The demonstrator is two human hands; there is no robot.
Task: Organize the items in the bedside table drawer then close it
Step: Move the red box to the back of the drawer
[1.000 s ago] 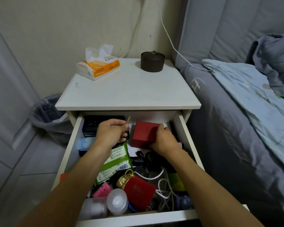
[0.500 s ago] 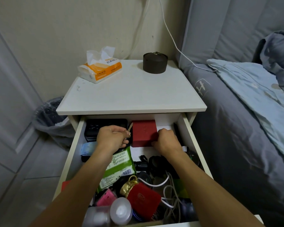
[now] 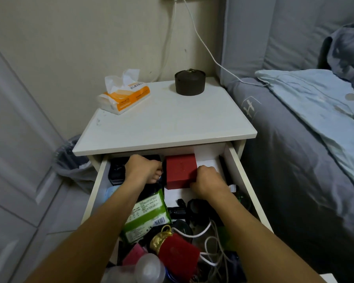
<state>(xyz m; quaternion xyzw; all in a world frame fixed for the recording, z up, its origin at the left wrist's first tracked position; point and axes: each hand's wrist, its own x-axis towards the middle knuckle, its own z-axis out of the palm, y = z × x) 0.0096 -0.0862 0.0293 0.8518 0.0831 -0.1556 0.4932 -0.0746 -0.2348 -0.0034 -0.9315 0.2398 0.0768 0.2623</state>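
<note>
- While the drawer [image 3: 241,176] stands pulled out from under the white worktop [image 3: 164,123], both hands are deep inside it, near its back edge.
- The right hand [image 3: 207,180] is at the right side of a red box [image 3: 180,170]. Its fingers are curled and pushed against the box's right side. I cannot tell if they wrap around it.
- The red box sits at the back of the drawer, about in the middle, with a bare white patch of drawer floor to its right.
- The left hand [image 3: 142,169] is just left of the red box. Its fingers are curled tight into a fist. Something small peeks out by the thumb, but it is too small to make out.
- A black box [image 3: 117,172] lies in the back left corner of the drawer, partly under the left hand.
- A green and white packet [image 3: 146,215] lies in the middle of the drawer, beside the left arm.
- Near the front edge of the drawer there is a jumble: a red pouch [image 3: 179,255] with a gold top, white cords [image 3: 211,244], a pink thing [image 3: 134,255] and a clear bottle [image 3: 149,269].
- On the worktop, a pack of tissues [image 3: 124,97] sits at the back left corner and a dark round tin [image 3: 190,82] sits near the back right.
- A bed [image 3: 307,139] is right of the worktop, and a bin [image 3: 74,166] with a bag stands on the floor to its left.
</note>
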